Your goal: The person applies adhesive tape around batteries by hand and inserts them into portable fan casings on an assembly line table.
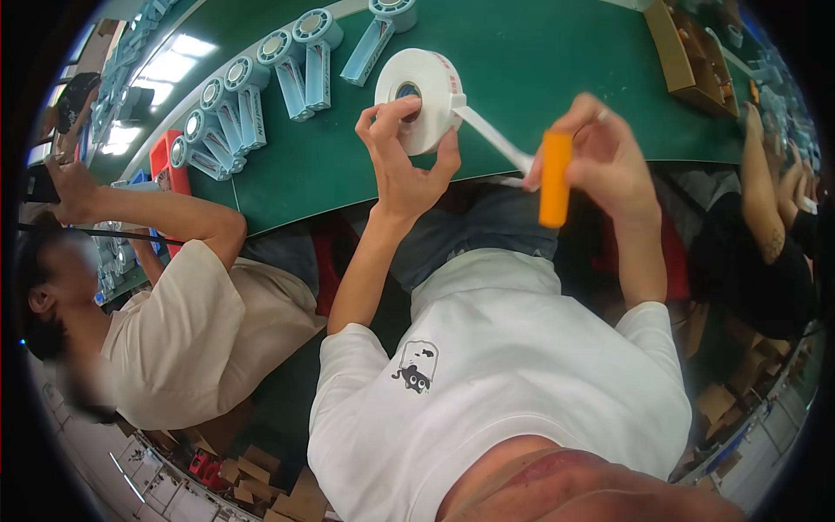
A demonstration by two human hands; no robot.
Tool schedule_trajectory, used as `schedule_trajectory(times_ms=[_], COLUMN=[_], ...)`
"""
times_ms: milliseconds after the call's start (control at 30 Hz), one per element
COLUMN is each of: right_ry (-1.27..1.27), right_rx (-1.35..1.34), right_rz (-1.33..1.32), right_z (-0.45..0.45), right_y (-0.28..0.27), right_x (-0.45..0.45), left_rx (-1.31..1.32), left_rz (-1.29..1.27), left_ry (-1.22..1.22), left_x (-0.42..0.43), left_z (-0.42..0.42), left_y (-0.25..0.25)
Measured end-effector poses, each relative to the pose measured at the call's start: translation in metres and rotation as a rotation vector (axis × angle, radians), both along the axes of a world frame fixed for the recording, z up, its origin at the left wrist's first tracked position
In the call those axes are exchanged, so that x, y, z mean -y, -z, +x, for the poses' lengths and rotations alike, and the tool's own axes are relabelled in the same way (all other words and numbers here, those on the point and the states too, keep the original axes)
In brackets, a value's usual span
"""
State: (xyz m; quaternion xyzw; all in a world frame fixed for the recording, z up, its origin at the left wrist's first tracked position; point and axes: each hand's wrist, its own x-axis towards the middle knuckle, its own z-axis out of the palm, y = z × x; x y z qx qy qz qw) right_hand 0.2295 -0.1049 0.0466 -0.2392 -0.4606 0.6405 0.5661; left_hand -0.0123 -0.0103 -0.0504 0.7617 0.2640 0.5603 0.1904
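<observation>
A roll of white tape [437,96] is held above the green desk [539,70] by the left hand [404,170]; a strip [496,138] is drawn out, seemingly not yet detached, toward the right hand [609,170], where an orange cylinder [555,178] is gripped.

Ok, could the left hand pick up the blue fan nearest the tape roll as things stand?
Probably not: the left hand is taken up holding the white tape roll. The blue fan lies close by, though, with nothing visible blocking it.
</observation>
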Motion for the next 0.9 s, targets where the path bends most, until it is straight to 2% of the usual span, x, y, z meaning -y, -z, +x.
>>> schedule_trajectory(times_ms=[100, 200, 367, 467, 500, 567, 600, 667, 733, 833, 900], right_ry=[-0.049, -0.098, -0.012, 0.157, 0.150, -0.106, -0.110, 0.029, 0.297, 0.759, 0.731], right_rx=[0.065, 0.135, 0.113, 0.050, 0.055, 0.283, 0.287, 0.905, 1.137, 0.650, 0.665], right_rz=[-0.166, -0.336, -0.305, -0.215, -0.213, -0.315, -0.311, 0.130, 0.264, 0.120, 0.087], right_z=[-0.027, -0.044, -0.027, -0.015, -0.021, -0.041, -0.043, -0.044, -0.041, -0.030, -0.037], right_y=[0.008, 0.015, 0.021, 0.020, 0.019, 0.018, 0.014, 0.002, -0.006, -0.010, -0.012], right_x=[0.018, 0.029, 0.030, 0.028, 0.031, 0.043, 0.043, 0.039, 0.037, 0.013, -0.004], left_rx=[0.072, -0.022, -0.150, -0.136, -0.131, -0.131, -0.132, -0.165, -0.248, -0.262, -0.261], left_rz=[-0.052, -0.041, -0.125, -0.103, -0.101, -0.113, -0.119, -0.085, -0.037, 0.019, 0.050], left_ry=[-0.033, -0.067, 0.079, 0.039, 0.031, 0.025, 0.026, -0.011, -0.072, -0.062, -0.035], left_x=[-0.002, -0.004, 0.004, -0.010, -0.010, -0.014, -0.016, -0.017, -0.013, -0.007, -0.003], left_z=[0.005, 0.007, -0.005, -0.014, -0.014, -0.014, -0.014, -0.013, -0.015, -0.013, -0.009], left_y=[0.001, 0.000, -0.015, -0.002, -0.002, -0.004, -0.006, -0.011, -0.017, -0.025, -0.028])
